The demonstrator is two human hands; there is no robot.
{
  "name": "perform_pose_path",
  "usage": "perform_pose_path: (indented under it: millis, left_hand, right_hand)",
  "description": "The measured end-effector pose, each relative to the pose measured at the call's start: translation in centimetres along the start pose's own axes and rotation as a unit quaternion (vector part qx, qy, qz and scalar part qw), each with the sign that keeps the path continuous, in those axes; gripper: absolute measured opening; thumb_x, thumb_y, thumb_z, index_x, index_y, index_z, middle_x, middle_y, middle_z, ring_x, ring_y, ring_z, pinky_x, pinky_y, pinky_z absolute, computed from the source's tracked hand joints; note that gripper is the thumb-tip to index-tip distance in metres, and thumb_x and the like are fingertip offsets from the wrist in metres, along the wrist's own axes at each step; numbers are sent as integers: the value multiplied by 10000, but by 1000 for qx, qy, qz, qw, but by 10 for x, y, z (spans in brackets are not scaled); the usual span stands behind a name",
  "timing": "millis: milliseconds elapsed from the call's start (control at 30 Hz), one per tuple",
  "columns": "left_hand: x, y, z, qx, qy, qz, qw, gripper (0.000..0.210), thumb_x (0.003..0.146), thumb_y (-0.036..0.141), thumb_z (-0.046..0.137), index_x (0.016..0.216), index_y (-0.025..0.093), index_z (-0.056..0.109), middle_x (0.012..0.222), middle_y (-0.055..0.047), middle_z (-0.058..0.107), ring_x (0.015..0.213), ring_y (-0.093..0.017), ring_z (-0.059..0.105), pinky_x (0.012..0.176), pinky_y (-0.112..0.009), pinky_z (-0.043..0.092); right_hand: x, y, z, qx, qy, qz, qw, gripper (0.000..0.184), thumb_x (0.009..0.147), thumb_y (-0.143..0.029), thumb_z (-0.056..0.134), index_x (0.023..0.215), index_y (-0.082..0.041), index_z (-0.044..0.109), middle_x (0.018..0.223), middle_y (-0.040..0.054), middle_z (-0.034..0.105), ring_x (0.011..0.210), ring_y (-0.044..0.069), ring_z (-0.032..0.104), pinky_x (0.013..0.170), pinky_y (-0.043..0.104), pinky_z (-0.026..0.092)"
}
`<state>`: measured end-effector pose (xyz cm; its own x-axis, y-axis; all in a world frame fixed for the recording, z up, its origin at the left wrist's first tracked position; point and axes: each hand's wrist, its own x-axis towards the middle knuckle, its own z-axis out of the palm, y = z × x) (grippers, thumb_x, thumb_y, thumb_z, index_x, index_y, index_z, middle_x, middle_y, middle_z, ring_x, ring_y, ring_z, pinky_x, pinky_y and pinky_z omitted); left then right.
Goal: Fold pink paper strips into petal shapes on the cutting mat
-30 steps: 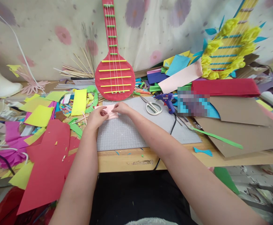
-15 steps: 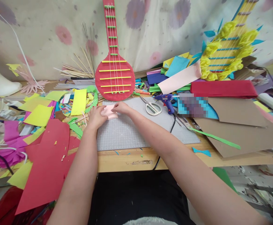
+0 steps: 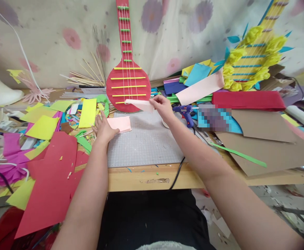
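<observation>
Spread fingers mark my left hand [image 3: 103, 130], which lies at the left end of a small pale pink paper stack [image 3: 120, 124]; its thumb touches the stack's edge. The stack rests at the upper left of the grey cutting mat [image 3: 141, 149]. Above the mat, my right hand [image 3: 162, 106] pinches the right end of a pale pink paper piece [image 3: 140, 104]. That piece hangs level in front of the lower edge of a red paper guitar-like instrument [image 3: 128, 81]. My right wrist hides most of the scissors, leaving a bit of white handle visible.
A blue glue gun [image 3: 186, 114] with its black cord lies right of the mat. Brown cardboard [image 3: 266, 152] and a rolled red sheet [image 3: 248, 100] are further right. Red paper [image 3: 50, 184] and yellow scraps [image 3: 43, 127] crowd the left. A yellow flowered instrument [image 3: 251, 62] leans behind.
My right hand has lifted a pale pink paper piece off the stack and moved it right and up. My left hand has loosened and shifted slightly left, fingers spread.
</observation>
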<state>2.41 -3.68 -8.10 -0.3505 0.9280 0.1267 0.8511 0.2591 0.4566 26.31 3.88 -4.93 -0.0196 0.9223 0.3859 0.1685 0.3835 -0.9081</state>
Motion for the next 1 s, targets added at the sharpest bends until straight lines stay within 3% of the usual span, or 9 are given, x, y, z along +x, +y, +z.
perform_pose_path:
  millis: [100, 200, 333, 433, 633, 733, 867, 1000]
  left_hand:
    - [-3, 7, -1, -24, 59, 58, 996, 1057, 597, 240, 704, 1443, 221, 71, 1533, -150, 79, 1410, -333, 58, 1125, -555, 114]
    - [-9, 18, 5, -61, 93, 174, 978, 939, 648, 165, 631, 1434, 244, 125, 1540, -94, 74, 1415, -292, 71, 1147, -471, 160]
    - [-21, 37, 24, -54, 2, 344, 937, 858, 649, 123, 578, 1415, 205, 202, 1499, -107, 235, 1380, -265, 216, 1132, -457, 208]
    - [-28, 48, 37, -33, -37, 401, 915, 772, 660, 113, 548, 1383, 154, 283, 1410, -128, 390, 1318, -261, 326, 1120, -469, 218]
    - [-31, 52, 42, -65, -42, 401, 913, 690, 656, -19, 378, 1317, 180, 388, 1202, -86, 566, 1136, -206, 487, 1001, -401, 383]
    - [-30, 47, 40, -98, -49, 394, 913, 719, 615, -19, 401, 1310, 166, 388, 1166, -82, 589, 1101, -200, 514, 990, -388, 388]
    - [-30, 41, 39, -108, -75, 397, 908, 733, 589, 27, 480, 1304, 160, 388, 1163, -76, 608, 1078, -208, 538, 988, -388, 385]
    - [-28, 40, 40, -105, -53, 361, 925, 573, 671, 41, 439, 1227, 174, 475, 1064, -44, 665, 1012, -192, 572, 946, -377, 416]
  right_hand:
    - [-33, 14, -27, -66, -76, 15, 995, 239, 669, -392, 623, 608, -176, 541, 653, -5, 531, 655, 112, 474, 631, 260, 386]
    - [-61, 28, -39, -97, -118, 66, 986, 224, 644, -387, 632, 610, -178, 560, 655, -2, 547, 625, 116, 485, 616, 272, 402]
    - [-73, 36, -44, -54, -170, 121, 976, 257, 653, -433, 626, 685, -182, 588, 706, 2, 573, 589, 108, 493, 580, 267, 422]
    - [-71, 36, -46, -19, -173, 124, 977, 268, 654, -445, 634, 699, -184, 592, 774, 16, 610, 649, 118, 523, 627, 276, 443]
    - [-70, 40, -48, 11, -145, 83, 986, 253, 682, -436, 629, 697, -188, 582, 826, 33, 643, 800, 156, 576, 789, 320, 431]
    - [-70, 40, -47, 35, -124, 84, 988, 216, 693, -404, 621, 704, -193, 576, 852, 32, 648, 844, 166, 585, 828, 333, 423]
    - [-70, 45, -47, 111, -151, 68, 980, 99, 698, -251, 531, 759, -200, 589, 889, 27, 652, 937, 174, 587, 905, 351, 407]
    - [-69, 52, -48, 109, -172, 47, 978, 257, 586, -117, 400, 779, -202, 546, 869, 28, 644, 942, 178, 593, 909, 378, 421]
